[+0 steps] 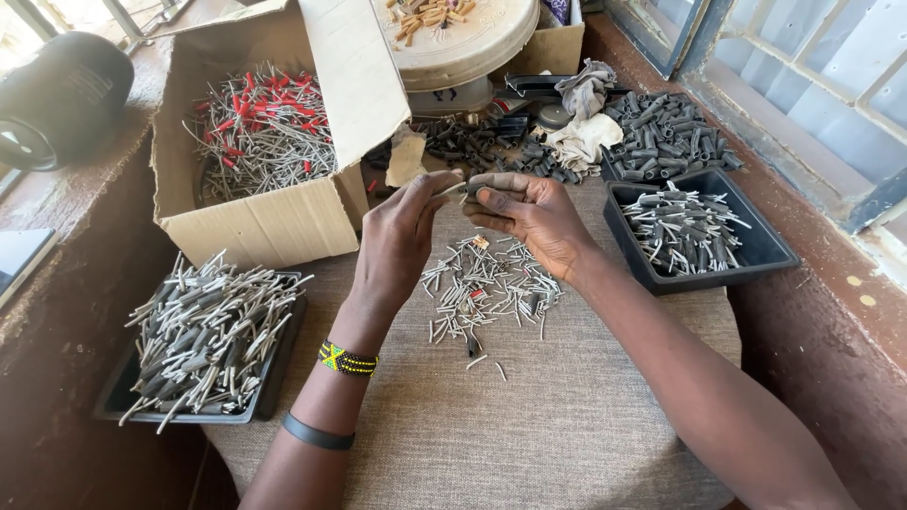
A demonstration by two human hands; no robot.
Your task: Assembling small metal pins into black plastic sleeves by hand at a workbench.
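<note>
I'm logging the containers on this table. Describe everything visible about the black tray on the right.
The shallow black rectangular plastic tray sits at the right edge of the woven grey-beige cloth, turned slightly askew. It is roughly half filled with short dark rubbery tubes fitted with thin grey metal pins, heaped toward its far side; its near corner is bare. Neither hand touches it. A loose pile of dark tubes lies just beyond it.

Bright daylight (from the window), sharp, soft shadows.
</note>
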